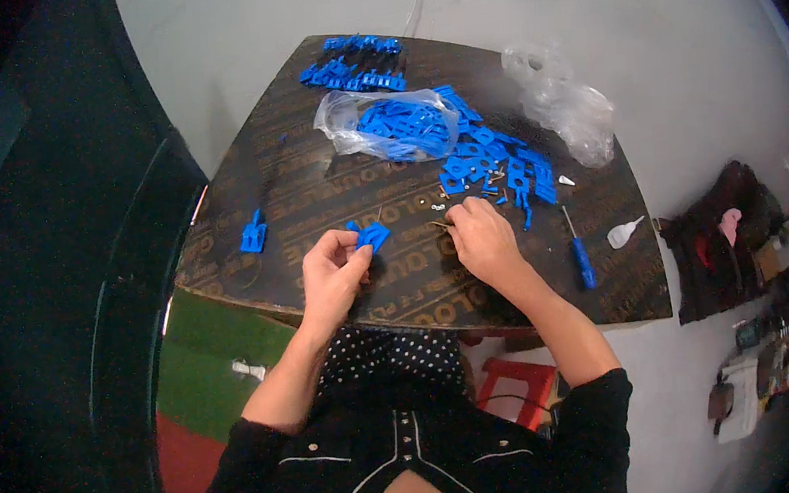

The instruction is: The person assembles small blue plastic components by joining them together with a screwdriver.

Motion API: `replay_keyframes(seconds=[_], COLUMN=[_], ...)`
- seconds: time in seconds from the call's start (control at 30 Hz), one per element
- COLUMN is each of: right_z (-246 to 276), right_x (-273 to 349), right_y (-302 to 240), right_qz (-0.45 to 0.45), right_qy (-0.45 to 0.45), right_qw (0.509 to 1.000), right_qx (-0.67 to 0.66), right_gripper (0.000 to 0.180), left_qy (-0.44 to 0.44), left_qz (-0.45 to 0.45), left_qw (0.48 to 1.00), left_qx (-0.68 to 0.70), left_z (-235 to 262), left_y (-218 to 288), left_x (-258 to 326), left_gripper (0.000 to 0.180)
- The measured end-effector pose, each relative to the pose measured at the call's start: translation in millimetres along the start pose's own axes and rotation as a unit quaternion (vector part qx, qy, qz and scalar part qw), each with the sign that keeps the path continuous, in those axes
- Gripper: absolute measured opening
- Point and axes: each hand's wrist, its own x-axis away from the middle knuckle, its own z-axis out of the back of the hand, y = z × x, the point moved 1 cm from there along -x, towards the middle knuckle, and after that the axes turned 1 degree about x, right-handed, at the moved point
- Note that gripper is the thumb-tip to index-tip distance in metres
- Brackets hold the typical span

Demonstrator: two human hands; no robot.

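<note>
Because the dark board serving as a desk (pixel 316 197) is wide and flat, it carries everything here, from the clear bag of blue parts (pixel 394 121) near its far side down to the loose blue pieces (pixel 490 160) spilled beside it. A crumpled empty bag (pixel 569 108) lies at the far right, a row of blue parts (pixel 357 64) at the far edge, a blue-handled screwdriver (pixel 581 255) near the right edge, and a single blue part (pixel 253 233) sits apart on the left. The left hand (pixel 332 275) has its grip clenched on a small blue plastic piece (pixel 373 236), held just above the desk near its front. It looks light, stiff and thin, likely easy to pinch by its flat edges, though it might snap if bent. The right hand (pixel 482 240) pinches a tiny metal part (pixel 439 225), probably a screw or pin; it seems slippery and easily dropped, best taken between fingertips.
</note>
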Motion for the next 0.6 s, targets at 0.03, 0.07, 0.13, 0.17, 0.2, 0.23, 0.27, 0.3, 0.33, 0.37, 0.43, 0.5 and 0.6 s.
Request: replay_keyframes(seconds=[0.03,0.07,0.13,0.17,0.2,0.23,0.27,0.3,0.33,0.37,0.43,0.5,0.6], right_z=[-2,-4,-4,-5,-6,-8,-9,-9,-8,-7,-4,1,12], right_x=[0,0,0,0,0,0,0,0,0,0,-1,-1,-3], right_y=[0,0,0,-1,-1,-1,-1,-3,-5,-8,-11,-19,-40], right_qz=[0.004,0.007,0.012,0.015,0.016,0.012,0.009,0.01,0.013,0.017,0.014,0.012,-0.026], right_qy=[-0.004,-0.008,0.0,0.009,0.009,0.011,0.013,0.012,0.018,0.023,0.029,0.033,0.057], right_qw=[1.0,1.0,1.0,1.0,1.0,1.0,1.0,1.0,1.0,1.0,0.999,0.997,0.975], right_qx=[0.011,0.022,0.02,0.02,0.02,0.018,0.016,0.016,0.008,0.0,-0.034,-0.069,-0.213], right_gripper=[0.009,0.009,0.009,0.009,0.009,0.008,0.007,0.007,0.006,0.006,0.007,0.008,0.01], left_qy=[0.004,0.004,0.006,0.007,0.007,0.008,0.004,0.0,0.001,0.003,0.005,-0.007,0.008], left_qz=[0.001,0.02,0.04,0.028,0.014,0.014,0.017,0.02,0.019,0.022,0.023,0.028,0.026], left_qw=[1.0,1.0,0.999,0.999,0.999,0.999,0.998,0.996,0.996,0.996,0.996,0.996,0.993], left_qx=[-0.001,0.005,0.011,0.031,0.051,0.051,0.067,0.082,0.082,0.086,0.091,0.088,0.115], left_z=[0,0,0,1,1,2,2,3,3,4,5,7,6], left_y=[2,4,4,1,-1,-2,-4,-4,-4,-3,-4,-6,-5], left_x=[0,0,-1,-3,-4,-5,-6,-7,-7,-7,-8,-9,-8], left_gripper=[0.011,0.011,0.011,0.011,0.01,0.01,0.01,0.01,0.01,0.01,0.009,0.011,0.012])
